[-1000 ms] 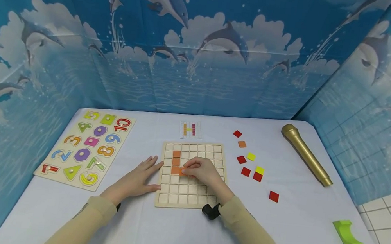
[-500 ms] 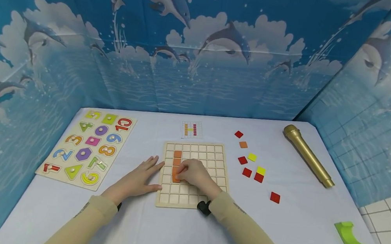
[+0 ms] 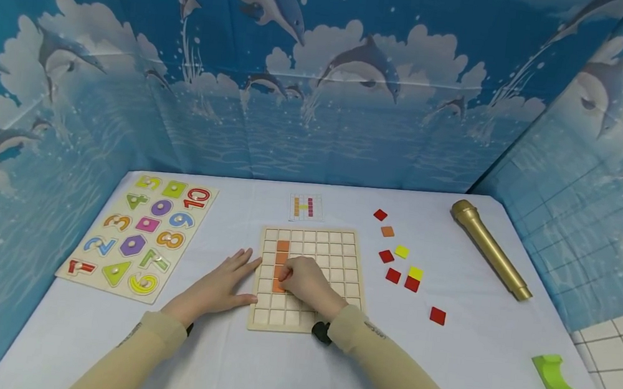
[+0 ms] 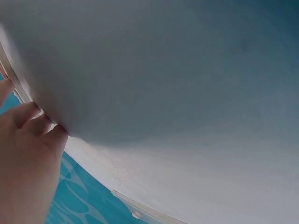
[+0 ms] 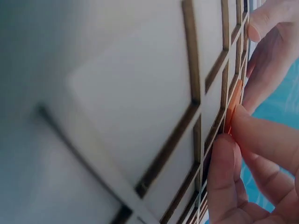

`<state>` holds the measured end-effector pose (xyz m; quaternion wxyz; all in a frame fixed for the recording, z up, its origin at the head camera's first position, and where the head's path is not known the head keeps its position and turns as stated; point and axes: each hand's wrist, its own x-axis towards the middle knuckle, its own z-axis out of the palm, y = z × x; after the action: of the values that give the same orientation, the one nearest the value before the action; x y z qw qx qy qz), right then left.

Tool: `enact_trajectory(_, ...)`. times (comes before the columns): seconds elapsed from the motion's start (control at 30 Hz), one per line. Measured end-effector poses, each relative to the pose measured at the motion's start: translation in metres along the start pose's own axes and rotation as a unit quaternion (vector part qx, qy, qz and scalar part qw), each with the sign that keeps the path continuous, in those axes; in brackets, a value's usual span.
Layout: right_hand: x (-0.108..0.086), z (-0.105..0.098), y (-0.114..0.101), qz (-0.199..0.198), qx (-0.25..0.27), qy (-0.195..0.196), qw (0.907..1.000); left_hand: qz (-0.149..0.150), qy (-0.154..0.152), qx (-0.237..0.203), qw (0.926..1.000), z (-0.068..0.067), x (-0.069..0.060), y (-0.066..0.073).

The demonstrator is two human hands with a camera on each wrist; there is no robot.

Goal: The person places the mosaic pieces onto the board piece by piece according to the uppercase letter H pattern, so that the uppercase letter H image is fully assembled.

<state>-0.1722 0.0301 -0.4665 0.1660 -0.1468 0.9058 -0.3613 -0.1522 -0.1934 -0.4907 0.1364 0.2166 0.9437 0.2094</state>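
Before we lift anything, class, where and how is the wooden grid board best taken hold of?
I'd hold the wooden grid board by its left and right borders, coming in from both sides: it lies flat, and the orange tiles lie inside those borders.

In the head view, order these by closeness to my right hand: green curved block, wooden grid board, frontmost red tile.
1. Wooden grid board: under your right hand.
2. Frontmost red tile: right of the board.
3. Green curved block: farther right, nearer your side.
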Motion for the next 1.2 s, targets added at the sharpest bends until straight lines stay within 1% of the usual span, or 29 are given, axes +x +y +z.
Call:
enact_trajectory(0.27, -0.002, -0.004, 0.004, -0.001, 0.015, 0.000, 0.9999, -0.002, 0.001, 0.001, 1.0000, 0.000, 0.001, 0.001)
enact_trajectory(0.4, -0.002, -0.015, 0.012, 0.005, 0.040, -0.001, 0.9992, -0.011, 0.002, -0.001, 0.9999, -0.001, 0.000, 0.002)
enact_trajectory(0.53, 0.000, -0.038, 0.028, 0.015, 0.077, 0.017, 0.9967, -0.014, 0.001, 0.000, 0.9999, 0.000, 0.001, 0.003)
enact_trajectory(0.67, 0.004, -0.070, 0.058, 0.024, 0.088, 0.064, 0.9937, -0.012, 0.001, 0.000, 0.9999, 0.001, 0.001, 0.003)
enact_trajectory(0.77, 0.006, -0.096, 0.081, 0.045, 0.074, 0.098, 0.9913, -0.010, 0.004, 0.000, 0.9999, 0.001, 0.001, 0.003)
enact_trajectory(0.93, 0.005, -0.134, 0.111, 0.099, 0.072, 0.135, 0.9832, -0.007, 0.005, 0.000, 1.0000, 0.000, 0.000, 0.001)
enact_trajectory(1.07, 0.005, -0.155, 0.127, 0.133, 0.089, 0.154, 0.9750, -0.004, 0.005, 0.002, 1.0000, 0.000, 0.001, 0.001)
enact_trajectory(1.2, 0.006, -0.168, 0.135, 0.149, 0.095, 0.168, 0.9697, 0.003, 0.010, 0.006, 0.9999, 0.001, 0.001, 0.001)
